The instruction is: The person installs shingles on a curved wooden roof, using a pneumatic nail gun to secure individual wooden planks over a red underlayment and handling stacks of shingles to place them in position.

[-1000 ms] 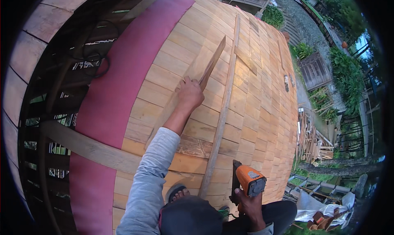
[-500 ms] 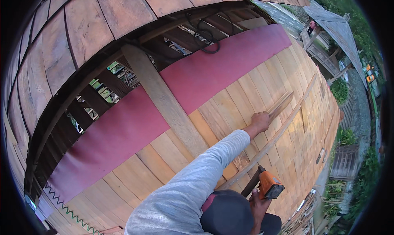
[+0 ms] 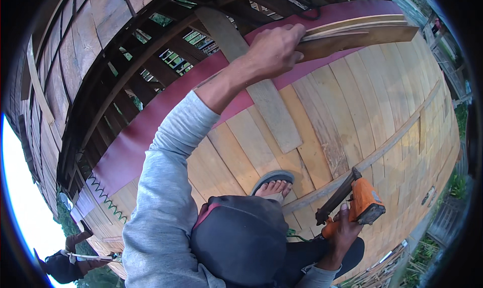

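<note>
My left hand [image 3: 275, 49], at the end of a grey sleeve, is closed round the near end of several thin wooden shingles [image 3: 362, 39]. They stick out to the right as a loose stack, above the red sheet [image 3: 161, 119] and the upper edge of the shingled roof. Lower right, my right hand [image 3: 344, 232] grips an orange nail gun [image 3: 363, 200] by its handle. The gun's dark nose and magazine lie over a long wooden batten [image 3: 387, 146] on the roof. The fingers of my right hand are partly hidden by the tool.
A loose plank [image 3: 271, 112] runs from the dark rafters [image 3: 151, 69] across the sheet onto the shingles. My sandalled foot [image 3: 274, 183] stands below it. A green coiled hose [image 3: 108, 200] lies left; another person [image 3: 68, 265] is at the lower left.
My left hand has raised the shingles off the roof, up and towards the red sheet. My right hand and the nail gun appear further right. The view has shifted, bringing my foot and another person in.
</note>
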The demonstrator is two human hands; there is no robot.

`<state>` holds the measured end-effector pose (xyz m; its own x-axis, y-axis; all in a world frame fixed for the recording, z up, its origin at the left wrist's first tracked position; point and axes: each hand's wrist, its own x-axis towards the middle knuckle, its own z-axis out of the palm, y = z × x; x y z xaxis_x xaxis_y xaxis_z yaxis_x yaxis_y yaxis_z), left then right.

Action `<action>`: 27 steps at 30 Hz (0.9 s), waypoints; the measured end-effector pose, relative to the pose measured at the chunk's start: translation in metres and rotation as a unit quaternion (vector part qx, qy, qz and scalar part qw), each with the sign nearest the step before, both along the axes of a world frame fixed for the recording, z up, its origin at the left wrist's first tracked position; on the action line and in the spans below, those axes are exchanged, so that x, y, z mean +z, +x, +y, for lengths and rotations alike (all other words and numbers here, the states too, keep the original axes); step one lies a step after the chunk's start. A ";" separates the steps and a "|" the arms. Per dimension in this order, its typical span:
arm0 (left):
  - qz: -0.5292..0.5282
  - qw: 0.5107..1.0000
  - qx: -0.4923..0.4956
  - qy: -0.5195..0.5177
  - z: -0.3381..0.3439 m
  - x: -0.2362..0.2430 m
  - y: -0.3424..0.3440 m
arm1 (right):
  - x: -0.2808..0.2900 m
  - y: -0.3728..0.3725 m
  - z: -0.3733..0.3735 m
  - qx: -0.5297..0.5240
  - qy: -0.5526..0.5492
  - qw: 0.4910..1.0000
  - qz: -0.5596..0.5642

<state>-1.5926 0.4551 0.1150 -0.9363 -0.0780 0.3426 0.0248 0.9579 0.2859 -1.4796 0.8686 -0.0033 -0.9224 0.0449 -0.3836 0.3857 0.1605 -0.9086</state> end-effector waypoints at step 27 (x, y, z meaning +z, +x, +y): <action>0.012 0.832 0.489 -0.262 -0.467 0.009 0.370 | -0.054 -0.064 -0.074 0.060 0.073 0.995 -0.033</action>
